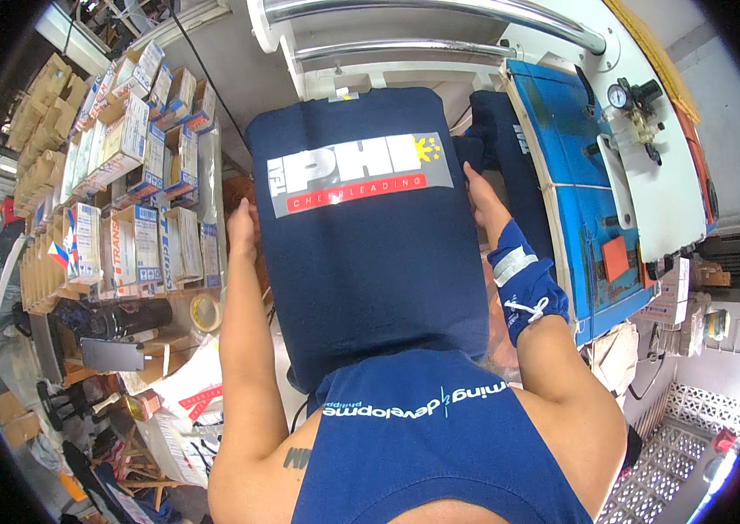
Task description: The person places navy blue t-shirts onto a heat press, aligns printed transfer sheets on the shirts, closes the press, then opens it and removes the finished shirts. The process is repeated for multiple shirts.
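Observation:
A navy T-shirt (pixel 379 271) is spread flat in front of me, its collar at the far end. Across its upper part lies a shiny printed design (pixel 357 175) with large white letters, a grey ground, a red bar and a yellow sun with stars. My left hand (pixel 244 229) is at the shirt's left edge, its fingers curled in against the cloth. At the opposite edge, my right hand (pixel 484 196) grips the side of the shirt, with its thumb upward and the other fingers partly hidden. A blue cloth band with a white cord (pixel 527 284) wraps my right forearm.
To the right, a second dark garment (pixel 518 166) lies beside a blue panel (pixel 593 192) and a white machine body with a pressure gauge (pixel 619 94). Chrome bars (pixel 440 10) cross beyond the shirt. Several cardboard boxes (pixel 125 140) and a tape roll (pixel 206 312) sit at left.

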`<control>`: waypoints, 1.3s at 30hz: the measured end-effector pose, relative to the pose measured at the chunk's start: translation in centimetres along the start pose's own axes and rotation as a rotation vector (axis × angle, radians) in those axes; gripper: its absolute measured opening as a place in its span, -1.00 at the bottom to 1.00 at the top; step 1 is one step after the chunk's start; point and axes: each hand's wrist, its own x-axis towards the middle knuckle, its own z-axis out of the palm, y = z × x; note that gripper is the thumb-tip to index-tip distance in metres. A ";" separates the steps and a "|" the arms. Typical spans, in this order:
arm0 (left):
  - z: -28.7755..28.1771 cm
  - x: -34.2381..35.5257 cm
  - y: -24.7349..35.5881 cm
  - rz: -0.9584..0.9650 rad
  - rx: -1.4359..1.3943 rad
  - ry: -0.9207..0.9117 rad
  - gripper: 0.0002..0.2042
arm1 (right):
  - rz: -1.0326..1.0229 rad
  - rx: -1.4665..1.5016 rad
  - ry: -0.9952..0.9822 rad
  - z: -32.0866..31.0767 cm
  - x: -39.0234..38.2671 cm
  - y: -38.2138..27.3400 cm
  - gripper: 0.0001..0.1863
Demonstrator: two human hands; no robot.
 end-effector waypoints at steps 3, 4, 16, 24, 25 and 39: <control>-0.7 1.4 -2.7 -0.174 -0.470 -0.441 -0.38 | 0.057 0.489 -0.336 -0.7 2.2 1.2 -0.34; -0.9 2.2 -3.3 -0.193 -0.607 -0.631 -0.34 | -0.084 0.524 -0.370 -1.0 2.9 1.2 -0.38; -5.3 7.2 -0.8 0.217 -1.003 -0.377 -0.75 | -0.210 1.067 -0.299 -4.3 5.2 -3.1 -0.63; -5.2 5.8 0.6 0.084 -1.190 -0.293 -0.88 | -0.077 0.939 -0.246 -4.4 3.8 -4.4 -0.62; -5.5 5.6 0.7 0.080 -1.209 -0.311 -0.89 | -0.122 0.973 -0.244 -4.2 3.4 -4.6 -0.61; -6.0 1.9 1.2 0.056 -0.461 -0.357 -0.61 | -0.051 0.460 0.112 -3.1 0.0 -4.7 -0.46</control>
